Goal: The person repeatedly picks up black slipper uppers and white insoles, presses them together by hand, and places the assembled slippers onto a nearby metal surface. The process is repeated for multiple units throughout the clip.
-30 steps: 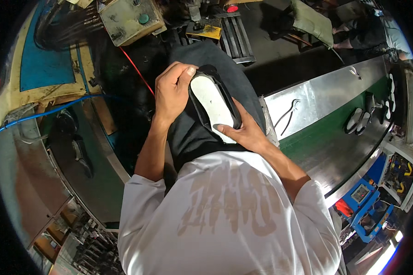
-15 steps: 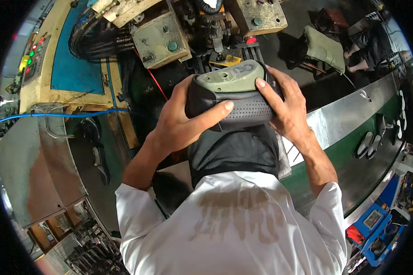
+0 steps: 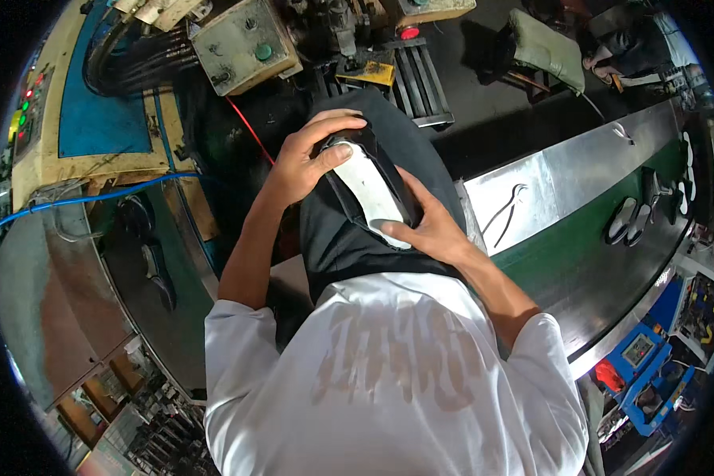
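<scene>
A black shoe upper on a last [image 3: 393, 176] rests over my lap with its underside turned up. The white insole [image 3: 366, 189] shows along that underside, framed by the dark edges of the upper. My left hand [image 3: 309, 159] is closed round the far end, its thumb lying on the white face. Around the near end my right hand [image 3: 430, 230] grips from the right side, thumb tip at the edge of the insole. My palms hide part of the upper's sides.
Pincers [image 3: 509, 213] lie on the metal ledge [image 3: 563, 178] to my right. Beyond it, shoes [image 3: 630, 222] sit on a green belt [image 3: 547, 278]. More shoes [image 3: 157, 274] are at left. Ahead stand a machine control box [image 3: 244, 46], a yellow pedal [image 3: 366, 73] and a padded stool [image 3: 543, 51]; a seated person [image 3: 639, 49] is behind.
The shoe upper has come down toward my lap and been turned over, from the green last top to the white underside. Both hands have shifted their grip. The pincers have come into view.
</scene>
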{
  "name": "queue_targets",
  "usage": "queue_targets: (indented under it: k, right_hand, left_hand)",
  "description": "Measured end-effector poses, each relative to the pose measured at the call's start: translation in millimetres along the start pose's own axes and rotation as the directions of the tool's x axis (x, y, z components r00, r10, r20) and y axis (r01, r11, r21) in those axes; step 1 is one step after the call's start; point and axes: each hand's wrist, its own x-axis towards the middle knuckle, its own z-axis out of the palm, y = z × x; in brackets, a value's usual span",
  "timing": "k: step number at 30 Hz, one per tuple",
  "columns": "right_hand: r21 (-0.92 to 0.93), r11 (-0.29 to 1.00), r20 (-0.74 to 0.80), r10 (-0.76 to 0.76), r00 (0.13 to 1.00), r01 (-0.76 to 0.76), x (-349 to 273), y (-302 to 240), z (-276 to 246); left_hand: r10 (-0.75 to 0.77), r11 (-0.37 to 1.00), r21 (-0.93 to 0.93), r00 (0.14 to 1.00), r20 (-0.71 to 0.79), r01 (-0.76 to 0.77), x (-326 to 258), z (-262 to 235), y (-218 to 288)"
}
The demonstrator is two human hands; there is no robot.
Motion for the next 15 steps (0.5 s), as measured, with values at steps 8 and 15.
queue_targets:
  k: [8, 15]
  right_hand:
    - [0.151, 0.98, 0.15, -0.155, 0.976, 0.133, 52.3, -36.5, -69.9]
    - [-0.136, 0.963, 0.301, -0.185, 0.935, 0.234, 89.8, -59.6, -66.0]
  left_hand:
    - [0.052, 0.988, -0.148, 0.992, 0.112, -0.035, 7.7, 15.6, -23.9]
    - [0.015, 0.986, -0.166, 0.986, 0.164, 0.013, 16.8, 16.5, -24.0]
